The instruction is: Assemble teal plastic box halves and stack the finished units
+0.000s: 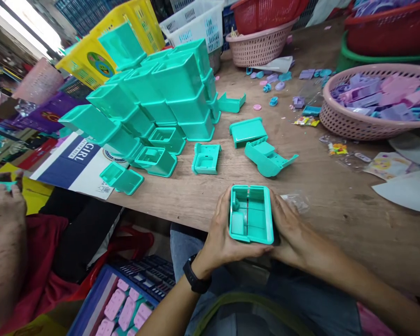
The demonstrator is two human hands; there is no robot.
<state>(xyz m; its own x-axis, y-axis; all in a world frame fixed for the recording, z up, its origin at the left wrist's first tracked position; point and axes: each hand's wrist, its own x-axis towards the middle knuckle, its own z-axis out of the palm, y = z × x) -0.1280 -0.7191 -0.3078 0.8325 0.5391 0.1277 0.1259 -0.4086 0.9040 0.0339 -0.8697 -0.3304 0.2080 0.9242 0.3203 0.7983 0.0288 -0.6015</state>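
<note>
Between my two hands is a teal plastic box [257, 212], its open top facing me and a seam running down the inside. My left hand [221, 235] wraps its left side and lower edge, with a black watch on the wrist. Along the right side lies my right hand [290, 228], closed on the same box. Just beyond, on the table, are loose teal shell pieces [269, 157], [248, 130]. A smaller teal part [206, 158] with a square opening lies to their left. Further left rises a stack of teal boxes [182, 88].
A pink basket [336, 116] of purple and pink parts stands at right. Small loose pieces and wrappers lie near it. A yellow crate [140, 23] is behind the stack. A co-worker's hand [3, 205] is at far left. Below, a blue crate [91, 298] holds pink-and-teal pieces.
</note>
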